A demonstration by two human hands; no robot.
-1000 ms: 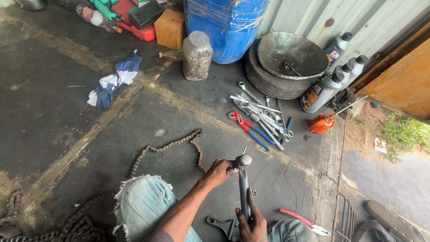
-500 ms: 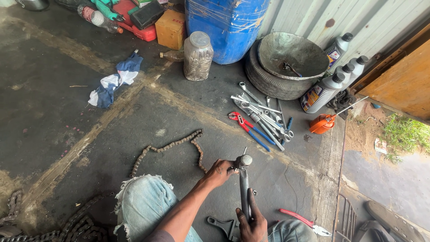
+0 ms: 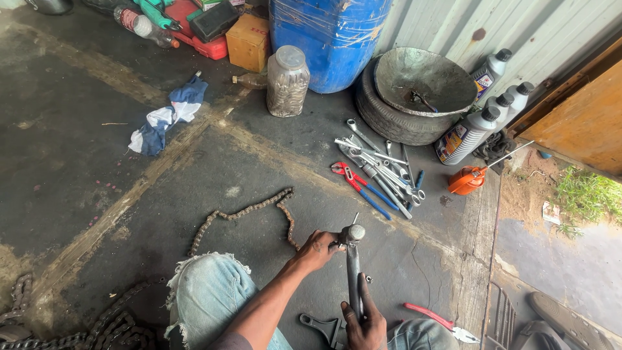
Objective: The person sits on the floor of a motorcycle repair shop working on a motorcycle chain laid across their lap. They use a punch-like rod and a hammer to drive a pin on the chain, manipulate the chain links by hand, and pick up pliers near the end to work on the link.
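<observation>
In the head view, the person sits on the stained concrete floor (image 3: 97,149), knees in torn pale jeans at the bottom edge. The right hand (image 3: 364,327) has its grip wrapped tight around the lower handle of a hammer (image 3: 353,272), which stands nearly upright with its rounded metal head at the top. The left hand (image 3: 317,249) reaches in from the left, its grip pinched narrow on something small right at the hammer head; what it pinches is too small to tell. Just beside that hand a greasy drive chain (image 3: 249,212) snakes across the floor, one end running toward the fingers. Behind, a heap of spanners (image 3: 382,165) lies touching red-and-blue-handled pliers (image 3: 356,185), with an orange oil can (image 3: 468,181) near them. Farther back stand grey oil bottles (image 3: 473,126), a dented metal basin (image 3: 424,81) resting on a tyre, a blue drum (image 3: 330,35) and a clear plastic jar (image 3: 287,81). A blue and white rag (image 3: 165,120) lies well apart to the left.
</observation>
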